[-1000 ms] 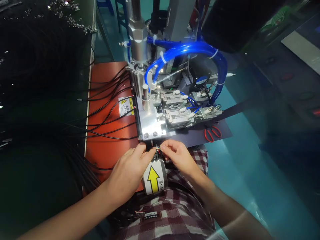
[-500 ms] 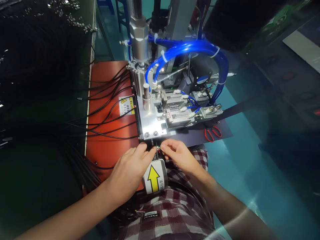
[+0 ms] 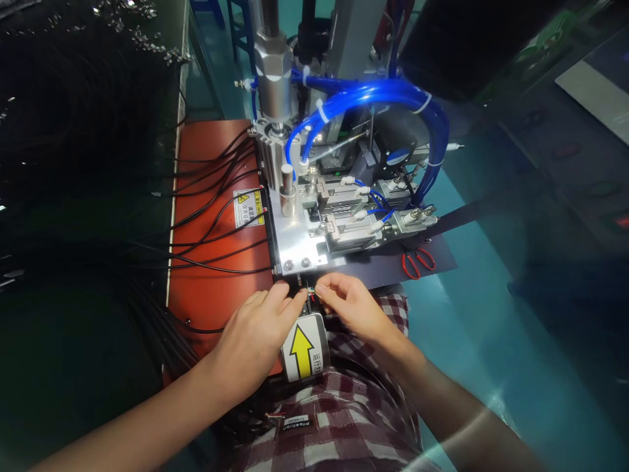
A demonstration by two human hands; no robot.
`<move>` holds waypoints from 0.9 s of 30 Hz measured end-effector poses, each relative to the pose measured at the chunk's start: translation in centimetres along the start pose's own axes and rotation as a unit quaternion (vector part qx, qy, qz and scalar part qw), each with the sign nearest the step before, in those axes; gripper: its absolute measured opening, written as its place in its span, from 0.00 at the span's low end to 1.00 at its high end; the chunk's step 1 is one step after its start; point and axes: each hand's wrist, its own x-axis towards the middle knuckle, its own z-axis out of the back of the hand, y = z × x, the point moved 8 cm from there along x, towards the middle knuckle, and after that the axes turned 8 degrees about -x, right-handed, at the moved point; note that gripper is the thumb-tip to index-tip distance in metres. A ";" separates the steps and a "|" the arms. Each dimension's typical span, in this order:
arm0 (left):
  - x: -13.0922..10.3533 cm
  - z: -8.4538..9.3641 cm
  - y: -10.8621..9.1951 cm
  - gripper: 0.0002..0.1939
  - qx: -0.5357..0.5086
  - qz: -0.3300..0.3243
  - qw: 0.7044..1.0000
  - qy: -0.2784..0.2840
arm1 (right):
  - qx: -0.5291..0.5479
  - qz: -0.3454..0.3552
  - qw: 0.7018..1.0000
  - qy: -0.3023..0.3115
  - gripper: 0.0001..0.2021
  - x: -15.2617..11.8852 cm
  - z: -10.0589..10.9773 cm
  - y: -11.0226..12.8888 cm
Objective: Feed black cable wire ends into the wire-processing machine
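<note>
Thin wires [image 3: 311,293], one of them red, show between my fingertips just below the metal plate [image 3: 299,248] of the machine. My left hand [image 3: 260,331] is closed, its thumb and forefinger at the left end of these wires. From the right, my right hand [image 3: 352,307] pinches at their other end; the exact grip is too small to make out. Under my left fingers lies a rounded part with a yellow arrow label [image 3: 303,351].
Black cables [image 3: 216,242] run across the orange panel [image 3: 211,141] on the left. Blue hoses [image 3: 373,92] arch over metal cylinders [image 3: 351,229]. Red-handled scissors [image 3: 419,263] lie right of the machine. A checked garment [image 3: 339,419] covers my lap.
</note>
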 end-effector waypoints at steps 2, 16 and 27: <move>0.0 0.0 0.0 0.22 0.002 -0.001 1.000 -0.002 | -0.002 0.008 1.000 -0.005 0.11 0.0 0.1 0.1; 0.2 0.3 -0.5 0.20 0.033 -0.021 0.999 0.008 | -0.200 0.079 0.972 -0.101 0.07 -1.0 0.7 2.0; 0.2 0.1 -0.5 0.18 0.064 -0.030 0.997 0.005 | -0.145 0.026 0.986 -0.075 0.08 -0.4 0.6 1.1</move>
